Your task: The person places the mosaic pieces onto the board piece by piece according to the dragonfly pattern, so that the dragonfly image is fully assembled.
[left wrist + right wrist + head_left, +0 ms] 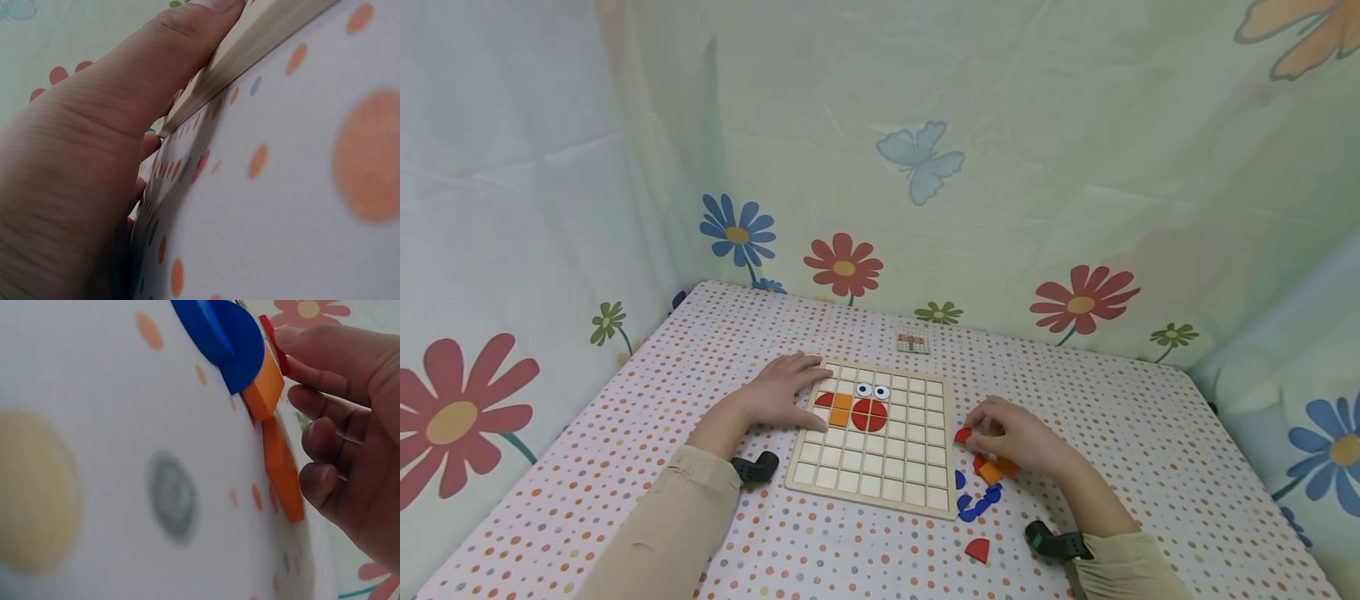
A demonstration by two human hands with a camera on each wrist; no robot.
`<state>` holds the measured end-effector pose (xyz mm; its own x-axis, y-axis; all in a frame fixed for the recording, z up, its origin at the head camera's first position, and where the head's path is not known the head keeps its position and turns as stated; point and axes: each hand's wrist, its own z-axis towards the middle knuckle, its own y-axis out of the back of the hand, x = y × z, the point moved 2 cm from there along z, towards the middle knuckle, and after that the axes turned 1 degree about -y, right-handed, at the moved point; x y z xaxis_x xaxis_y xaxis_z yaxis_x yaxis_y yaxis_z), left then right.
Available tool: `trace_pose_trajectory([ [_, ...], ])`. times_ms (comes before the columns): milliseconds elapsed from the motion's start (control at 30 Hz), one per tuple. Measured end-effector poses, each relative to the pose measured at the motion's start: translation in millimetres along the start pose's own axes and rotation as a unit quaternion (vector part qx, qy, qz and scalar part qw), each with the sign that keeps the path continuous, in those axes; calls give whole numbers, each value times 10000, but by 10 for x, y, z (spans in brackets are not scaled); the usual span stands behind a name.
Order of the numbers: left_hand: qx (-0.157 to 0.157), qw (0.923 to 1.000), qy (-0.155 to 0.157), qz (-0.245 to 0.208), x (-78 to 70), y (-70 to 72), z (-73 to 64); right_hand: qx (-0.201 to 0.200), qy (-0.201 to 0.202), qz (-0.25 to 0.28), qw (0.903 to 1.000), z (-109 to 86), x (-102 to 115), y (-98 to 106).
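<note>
A wooden grid board (871, 486) lies on the table, with my left hand (775, 393) resting at its left edge, fingers spread. In the left wrist view, the thumb (169, 53) lies along the board's side (231, 59). On the grid are orange squares (841, 409), a red quarter-circle piece (825, 399), a red circle (869, 415) of quarter pieces and two eye pieces (872, 391). Right of the board, my right hand (1018, 435) pinches another red piece (275, 347) between thumb and index finger, its other fingers loosely curled.
Beneath and beside the right hand lie loose orange pieces (990, 474) and several blue pieces (976, 507). One red quarter-circle (977, 549) sits nearer the front. A small pattern card (913, 340) lies behind the board. Flowered cloth walls enclose the dotted tabletop (760, 550).
</note>
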<state>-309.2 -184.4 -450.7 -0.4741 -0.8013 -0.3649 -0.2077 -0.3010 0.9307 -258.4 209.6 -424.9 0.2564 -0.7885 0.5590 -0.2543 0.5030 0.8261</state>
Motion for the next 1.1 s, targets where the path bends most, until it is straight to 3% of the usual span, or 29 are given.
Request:
trace_pose_trajectory([
  [233, -14, 10000, -27, 23, -12, 8, -5, 36, 284, -32, 9996, 56, 147, 52],
  [567, 8, 10000, -8, 19, -23, 13, -12, 108, 710, -140, 9973, 274, 560, 13],
  [1100, 54, 10000, -17, 65, 17, -10, 11, 537, 1035, 38, 9932, 789, 1122, -381],
])
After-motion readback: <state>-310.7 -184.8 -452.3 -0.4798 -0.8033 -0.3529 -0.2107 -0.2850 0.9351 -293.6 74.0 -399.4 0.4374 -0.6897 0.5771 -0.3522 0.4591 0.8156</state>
